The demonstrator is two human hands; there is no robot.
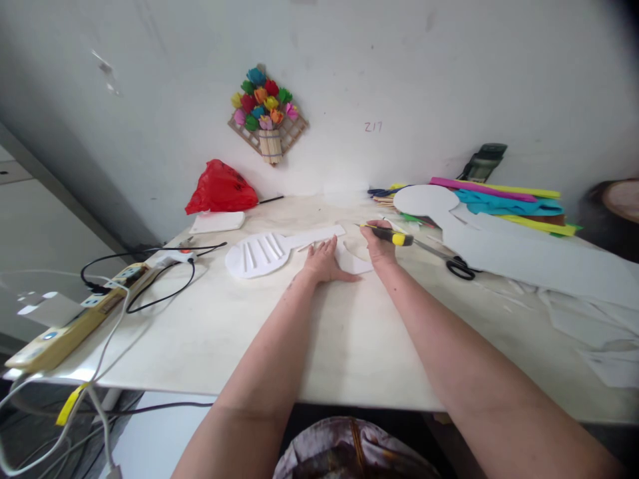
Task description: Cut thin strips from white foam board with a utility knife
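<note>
White card (352, 265) lies on the bench (200, 352), partly under a spread left hand (324, 261), while the right hand (380, 248) closes around a knife (400, 238) just beside it. The card looks light, stiff and prone to creasing, best pinned flat at its broad part; the knife, probably light and rigid, is best gripped by its body.
</note>
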